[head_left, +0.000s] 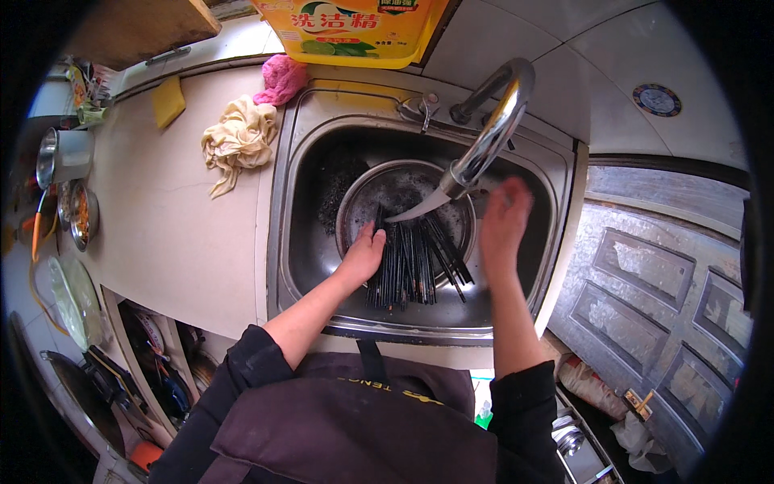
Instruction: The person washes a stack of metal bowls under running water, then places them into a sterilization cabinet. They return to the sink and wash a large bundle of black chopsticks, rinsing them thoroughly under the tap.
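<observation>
Water runs from the curved chrome faucet (505, 121) onto a spread bundle of black chopsticks (406, 263). These lie across a round metal basin (406, 164) inside the stainless steel sink (338, 316), their near ends sticking out over its rim. My left hand (364, 253) grips the left side of the bundle, thumb on top; its fingers are partly hidden. To the right of the basin, my right hand (507, 224) is raised over the sink, apart from the chopsticks. Motion blurs its fingers, and nothing shows in it.
On the left counter (175, 242) lie a crumpled cream cloth (240, 136), a pink mesh scrubber (282, 78) and a yellow sponge (168, 101). A yellow detergent jug (357, 51) stands behind the sink. Dark debris (335, 199) sits in the sink's left side. Metal pots (72, 154) stand far left.
</observation>
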{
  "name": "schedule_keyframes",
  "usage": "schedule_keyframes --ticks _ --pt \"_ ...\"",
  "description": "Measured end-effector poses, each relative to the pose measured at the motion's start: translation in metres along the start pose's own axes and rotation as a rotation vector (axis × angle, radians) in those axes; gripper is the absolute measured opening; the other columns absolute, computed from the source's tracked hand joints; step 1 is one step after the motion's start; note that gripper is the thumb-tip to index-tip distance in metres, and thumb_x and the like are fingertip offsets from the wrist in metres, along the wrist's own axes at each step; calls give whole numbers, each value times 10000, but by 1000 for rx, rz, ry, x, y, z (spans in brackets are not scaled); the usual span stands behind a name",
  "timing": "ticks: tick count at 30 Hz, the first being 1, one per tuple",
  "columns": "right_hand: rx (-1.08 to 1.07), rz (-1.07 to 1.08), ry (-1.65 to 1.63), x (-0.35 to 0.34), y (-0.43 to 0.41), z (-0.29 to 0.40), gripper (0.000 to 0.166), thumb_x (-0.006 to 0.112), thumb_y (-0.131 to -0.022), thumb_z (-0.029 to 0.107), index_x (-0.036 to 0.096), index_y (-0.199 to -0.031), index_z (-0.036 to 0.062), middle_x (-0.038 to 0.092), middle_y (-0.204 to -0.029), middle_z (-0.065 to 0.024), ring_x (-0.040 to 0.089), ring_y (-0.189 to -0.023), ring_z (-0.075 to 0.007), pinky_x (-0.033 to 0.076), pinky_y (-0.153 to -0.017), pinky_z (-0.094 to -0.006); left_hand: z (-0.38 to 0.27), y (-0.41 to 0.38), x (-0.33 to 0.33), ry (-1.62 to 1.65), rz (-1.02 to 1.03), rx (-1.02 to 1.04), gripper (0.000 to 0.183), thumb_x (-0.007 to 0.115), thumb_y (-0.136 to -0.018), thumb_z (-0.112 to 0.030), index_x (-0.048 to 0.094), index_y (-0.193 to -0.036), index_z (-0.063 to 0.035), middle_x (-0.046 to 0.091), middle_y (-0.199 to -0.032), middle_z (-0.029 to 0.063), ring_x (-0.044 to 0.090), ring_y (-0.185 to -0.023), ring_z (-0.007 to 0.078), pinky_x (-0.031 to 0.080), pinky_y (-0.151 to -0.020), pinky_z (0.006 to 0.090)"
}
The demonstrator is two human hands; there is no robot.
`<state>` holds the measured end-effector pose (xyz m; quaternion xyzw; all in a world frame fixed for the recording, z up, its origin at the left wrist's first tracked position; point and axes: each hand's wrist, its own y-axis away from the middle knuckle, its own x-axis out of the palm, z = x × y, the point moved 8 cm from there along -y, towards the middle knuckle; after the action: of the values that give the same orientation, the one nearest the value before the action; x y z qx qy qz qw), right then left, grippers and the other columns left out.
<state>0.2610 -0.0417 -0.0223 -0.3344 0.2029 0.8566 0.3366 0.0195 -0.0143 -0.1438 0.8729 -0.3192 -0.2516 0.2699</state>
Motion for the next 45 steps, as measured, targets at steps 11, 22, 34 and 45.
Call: schedule_keyframes --ticks 11,22,34,45 --pt "-85 -10 93 10 -45 29 592 492 -751 201 268 -1225 -74 366 -1162 -270 374 -1089 -365 313 -920 -379 1 12 -4 146 70 62 510 302 -901 -334 313 -1218 66 405 -1218 174 353 -1157 213 228 -970 268" --pt "-78 235 96 62 40 -35 551 515 -763 168 285 -1217 -44 407 -1145 -260 406 -1064 -368 322 -910 -393 -3 24 -9 119 0 48 444 338 -893 -324 421 -1139 36 520 -1073 138 460 -1027 209 308 -906 277" --pt "178 304 89 64 106 -43 194 501 -794 154 508 -875 -23 558 -713 -118 528 -617 -233 429 -578 -344 -8 65 -31 197 49 108 325 364 -896 -265 488 -1051 -7 563 -976 72 550 -872 128 424 -689 248" --pt "344 590 -644 20 184 38 171 492 -834 157 563 -803 4 530 -610 8 418 -479 -38 309 -429 -170 -81 108 -48 786 247 96 285 425 -878 -251 500 -1042 -30 566 -964 53 526 -877 107 428 -693 238"
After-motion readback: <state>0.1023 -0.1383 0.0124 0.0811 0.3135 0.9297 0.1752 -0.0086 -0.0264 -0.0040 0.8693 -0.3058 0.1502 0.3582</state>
